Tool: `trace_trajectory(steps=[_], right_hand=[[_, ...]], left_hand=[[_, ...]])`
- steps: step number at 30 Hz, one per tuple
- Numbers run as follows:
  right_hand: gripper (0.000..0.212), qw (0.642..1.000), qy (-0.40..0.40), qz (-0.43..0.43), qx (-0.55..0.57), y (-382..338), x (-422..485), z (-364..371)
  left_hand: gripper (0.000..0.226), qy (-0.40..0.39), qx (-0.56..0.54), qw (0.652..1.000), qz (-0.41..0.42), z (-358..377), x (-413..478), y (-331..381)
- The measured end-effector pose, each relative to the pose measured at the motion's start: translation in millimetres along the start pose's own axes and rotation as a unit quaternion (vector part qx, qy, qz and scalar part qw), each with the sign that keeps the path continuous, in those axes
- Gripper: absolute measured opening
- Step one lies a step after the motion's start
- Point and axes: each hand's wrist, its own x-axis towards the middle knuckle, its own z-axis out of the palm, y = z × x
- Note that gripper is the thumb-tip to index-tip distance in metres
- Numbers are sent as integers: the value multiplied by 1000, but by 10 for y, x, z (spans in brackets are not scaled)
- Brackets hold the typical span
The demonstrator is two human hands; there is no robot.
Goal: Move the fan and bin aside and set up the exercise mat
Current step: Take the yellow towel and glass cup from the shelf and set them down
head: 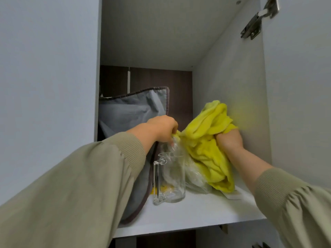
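Two hands reach into an open cabinet [229,77], both on the same yellow cloth [209,153] at the right of its white shelf [197,212]. The left hand [161,129] has its fingers curled down, pinching the cloth's left edge together with crumpled clear plastic [193,176]. The right hand [229,139] is closed in a fist around a bunch of the cloth near the right wall. A clear glass jug [170,178] stands upright nearer the shelf's front, just left of the plastic. A grey padded piece [129,113] with dark piping leans upright at the left (whether it is the exercise mat cannot be told). A metal hinge [258,20] shows at upper right.
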Motion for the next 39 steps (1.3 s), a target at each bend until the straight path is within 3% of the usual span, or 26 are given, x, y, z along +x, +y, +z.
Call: trace_trajectory(steps=[2,4,7,9,11,13,15,19,25,28,33,39], right_hand=[[42,989,39,-8,-143,-45,-92,-12],[26,947,91,-128,-280,-89,-186,-23],[33,902,54,-291,-315,-180,-213,-5],[25,927,-30,-273,-256,-226,-127,20],[32,953,-189,-155,-180,-289,-106,-32],[50,899,-397,-36,-181,-366,-170,-118],[73,823,-498,-23,-271,-403,-212,-144],[124,718,-363,-157,-572,-298,-176,54],[131,724,-291,-153,-606,49,-165,319],[119,737,-256,-177,-600,193,-182,421],[56,775,-168,-291,-536,323,-131,421],[37,862,-24,-266,-430,45,65,291]], left_hand=[[8,-6,-1,1000,8,-10,-12,-16],[7,-22,-10,1000,14,-10,-44,-45],[9,-54,-63,997,4,19,-95,-109],[19,-54,-108,993,-7,29,-123,-155],[31,-60,-151,987,-9,21,-154,-159],[39,-77,-161,984,3,26,-175,-125],[39,-92,-143,985,16,41,-173,-83],[32,-112,-137,984,13,86,-179,-104],[28,-114,-143,983,9,111,-175,-111],[22,-109,-160,981,8,121,-179,-103],[34,-118,-173,978,-14,124,-231,-61],[43,-121,-189,974,-14,96,-331,-1]])
